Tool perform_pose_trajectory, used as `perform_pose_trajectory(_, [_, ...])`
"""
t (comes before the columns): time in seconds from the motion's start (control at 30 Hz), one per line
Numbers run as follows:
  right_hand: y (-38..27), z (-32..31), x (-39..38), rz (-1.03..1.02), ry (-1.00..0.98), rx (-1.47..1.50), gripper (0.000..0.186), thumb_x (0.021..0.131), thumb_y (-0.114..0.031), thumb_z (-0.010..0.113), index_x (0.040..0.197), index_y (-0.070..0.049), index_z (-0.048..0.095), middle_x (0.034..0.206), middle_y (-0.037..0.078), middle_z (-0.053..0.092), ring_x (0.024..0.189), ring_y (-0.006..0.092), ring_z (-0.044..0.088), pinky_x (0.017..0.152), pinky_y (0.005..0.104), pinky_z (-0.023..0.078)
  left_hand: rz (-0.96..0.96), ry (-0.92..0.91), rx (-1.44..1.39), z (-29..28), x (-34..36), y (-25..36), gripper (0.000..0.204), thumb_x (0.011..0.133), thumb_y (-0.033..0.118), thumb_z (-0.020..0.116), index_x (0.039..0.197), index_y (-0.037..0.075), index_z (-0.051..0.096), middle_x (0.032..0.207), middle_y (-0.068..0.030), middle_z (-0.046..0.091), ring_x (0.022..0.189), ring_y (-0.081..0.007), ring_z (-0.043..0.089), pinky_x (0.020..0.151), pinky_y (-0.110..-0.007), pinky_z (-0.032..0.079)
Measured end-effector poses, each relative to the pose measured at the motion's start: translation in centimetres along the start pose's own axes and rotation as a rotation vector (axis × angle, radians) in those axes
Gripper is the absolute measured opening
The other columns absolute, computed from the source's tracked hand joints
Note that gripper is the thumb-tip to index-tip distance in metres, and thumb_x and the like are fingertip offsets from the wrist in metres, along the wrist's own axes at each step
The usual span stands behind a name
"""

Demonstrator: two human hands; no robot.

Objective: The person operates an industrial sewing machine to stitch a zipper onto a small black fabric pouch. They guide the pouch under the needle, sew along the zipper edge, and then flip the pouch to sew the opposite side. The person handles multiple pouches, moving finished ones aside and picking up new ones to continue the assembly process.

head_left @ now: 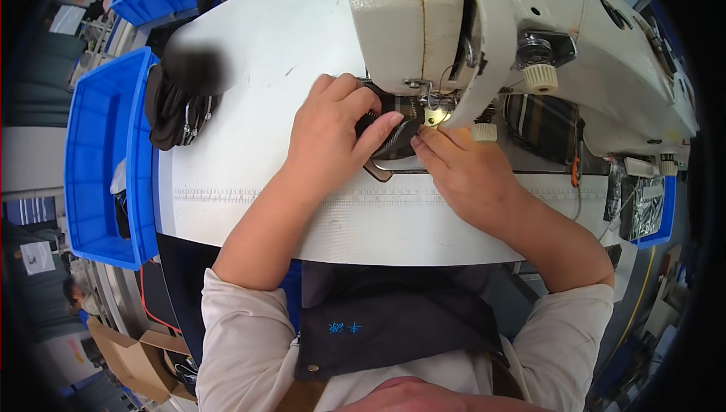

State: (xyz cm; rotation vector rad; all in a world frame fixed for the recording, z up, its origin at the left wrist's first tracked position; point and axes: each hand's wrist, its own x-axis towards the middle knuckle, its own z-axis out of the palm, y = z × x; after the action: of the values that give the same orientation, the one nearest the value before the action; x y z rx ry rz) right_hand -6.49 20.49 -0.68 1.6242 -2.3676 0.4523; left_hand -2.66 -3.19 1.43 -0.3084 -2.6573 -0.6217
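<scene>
A dark, striped fabric piece with a zipper (398,146) lies under the head of a white sewing machine (397,38). My left hand (333,128) is closed on its left side, thumb on top and the other fingers curled behind the edge. My right hand (473,178) presses the fabric's right edge with its fingertips, just in front of the brass-coloured plate (435,116) under the needle area. Part of the piece is hidden by the fingers and the machine head.
Dark zippered pieces (178,113) are heaped at the table's left edge, beside a blue bin (102,166). A striped dark piece (541,126) lies right of the needle, near an orange-handled tool (575,171). A ruler strip (249,195) crosses the white table (257,102).
</scene>
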Motion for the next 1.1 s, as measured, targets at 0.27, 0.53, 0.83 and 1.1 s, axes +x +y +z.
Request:
perform_pose_trajectory(0.27, [0.0,0.7,-0.2,0.011,0.034,0.018,0.036,0.083,-0.007,0.067,0.117,0.003,0.073,0.117,0.011,0.069,0.104,0.0209,0.067,0.089,0.0372,0.05,0.25,-0.162,0.019,0.4,-0.5,0.4,0.025,0.078,0.005,0.077,0.101,0.012,0.07,0.092,-0.0037,0.067,0.096,-0.0262,0.063,0.09,-0.043,0.045])
perform_pose_trajectory(0.53, [-0.2,0.2,-0.5,0.022,-0.025,0.073,0.041,0.08,-0.009,0.07,0.12,-0.003,0.074,0.111,0.011,0.068,0.102,0.0222,0.065,0.093,0.0382,0.047,0.063,-0.348,-0.174,-0.7,-0.3,0.1,0.032,0.094,0.04,0.074,0.089,0.008,0.068,0.089,-0.0084,0.059,0.09,-0.0297,0.054,0.089,-0.042,0.042])
perform_pose_trajectory(0.83, [-0.2,0.3,-0.5,-0.041,0.056,0.038,0.037,0.082,-0.009,0.068,0.118,-0.002,0.074,0.107,0.01,0.069,0.101,0.0234,0.063,0.09,0.0374,0.047,-0.061,-0.161,-0.266,-0.5,-0.5,-0.5,0.032,0.088,0.035,0.081,0.1,0.009,0.065,0.092,-0.0051,0.064,0.089,-0.0278,0.057,0.089,-0.044,0.044])
perform_pose_trajectory(1.1, [-0.1,1.2,-0.3,0.049,0.018,0.06,0.037,0.084,-0.008,0.067,0.119,0.0,0.073,0.102,0.005,0.066,0.097,0.0229,0.062,0.09,0.0367,0.047,0.155,-0.319,-0.113,-1.1,-0.1,1.0,0.028,0.087,0.014,0.08,0.114,0.017,0.072,0.094,-0.0003,0.073,0.094,-0.0227,0.067,0.096,-0.046,0.045])
